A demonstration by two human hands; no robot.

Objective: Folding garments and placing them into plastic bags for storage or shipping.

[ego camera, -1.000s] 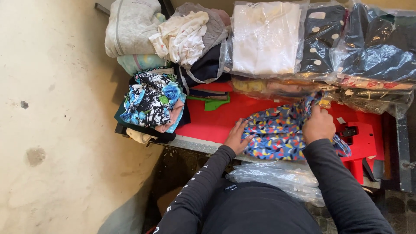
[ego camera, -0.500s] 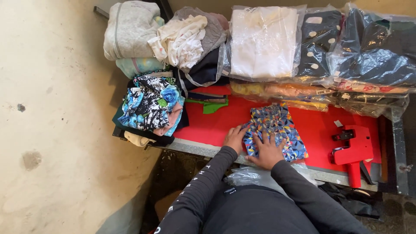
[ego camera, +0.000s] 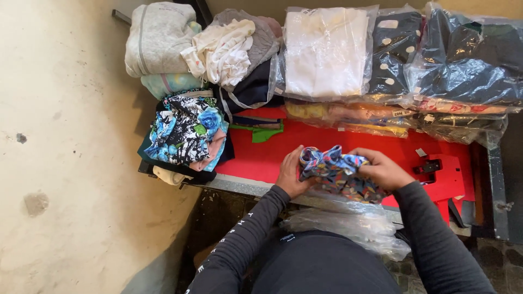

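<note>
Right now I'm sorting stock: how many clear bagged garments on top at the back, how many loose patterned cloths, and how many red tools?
Clear plastic bags of garments: 3
Loose patterned cloths: 2
Red tool: 1
Total: 6

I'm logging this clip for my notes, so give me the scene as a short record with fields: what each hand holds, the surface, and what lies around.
left hand: left hand grips the left end of the folded multicoloured patterned cloth
right hand: right hand grips the right end of the same cloth
surface: red table top
left of hands: blue floral fabric bundle
back row: clear bag of white garments; clear bags of dark garments
right edge: red tagging tool
below table edge: clear plastic bag, by the lap
</note>
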